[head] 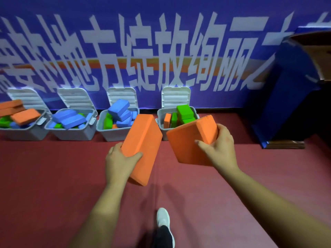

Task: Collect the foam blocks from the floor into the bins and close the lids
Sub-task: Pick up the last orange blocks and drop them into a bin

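Gripping orange blocks point(141, 145) point(188, 147): left hand point(120, 161), right hand point(221, 149); banner point(143, 8): "绽放绚丽".

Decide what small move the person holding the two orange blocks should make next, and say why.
Probably step forward and lower both into the rightmost bin: the left hand grips the left orange block, the right hand the right orange block; that bin stands open straight ahead and seems to have room.

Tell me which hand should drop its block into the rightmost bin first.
Right, likely. The right hand holds the right block just before the rightmost bin; the left hand's left block hangs left of it.
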`<action>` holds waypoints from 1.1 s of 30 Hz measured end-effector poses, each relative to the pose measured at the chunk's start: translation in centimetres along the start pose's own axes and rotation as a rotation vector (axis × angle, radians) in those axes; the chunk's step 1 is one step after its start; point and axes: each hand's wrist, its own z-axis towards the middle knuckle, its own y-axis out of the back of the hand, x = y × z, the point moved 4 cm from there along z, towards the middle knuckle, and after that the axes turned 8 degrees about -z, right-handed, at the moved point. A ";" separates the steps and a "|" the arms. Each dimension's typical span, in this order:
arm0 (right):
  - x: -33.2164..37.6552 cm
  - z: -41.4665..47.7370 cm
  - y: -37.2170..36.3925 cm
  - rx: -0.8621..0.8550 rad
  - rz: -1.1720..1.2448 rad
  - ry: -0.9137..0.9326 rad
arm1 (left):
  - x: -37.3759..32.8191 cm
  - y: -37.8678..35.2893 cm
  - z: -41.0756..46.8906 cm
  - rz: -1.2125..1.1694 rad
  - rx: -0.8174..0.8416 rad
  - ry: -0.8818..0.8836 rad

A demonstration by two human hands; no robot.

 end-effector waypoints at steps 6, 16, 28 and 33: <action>-4.4 12.1 -2.0 -0.056 -0.090 -0.090 | -6.1 -12.9 14.4 -0.061 0.145 -0.047; -9.1 30.9 -6.5 -0.090 -0.115 -0.204 | -14.9 -24.8 32.5 -0.009 0.197 -0.111; -10.2 60.1 -21.5 0.145 -0.046 0.002 | -15.8 -33.8 51.5 0.126 0.049 0.042; -8.4 69.3 -26.6 0.242 -0.046 0.079 | -15.5 -35.7 58.4 0.158 0.011 0.141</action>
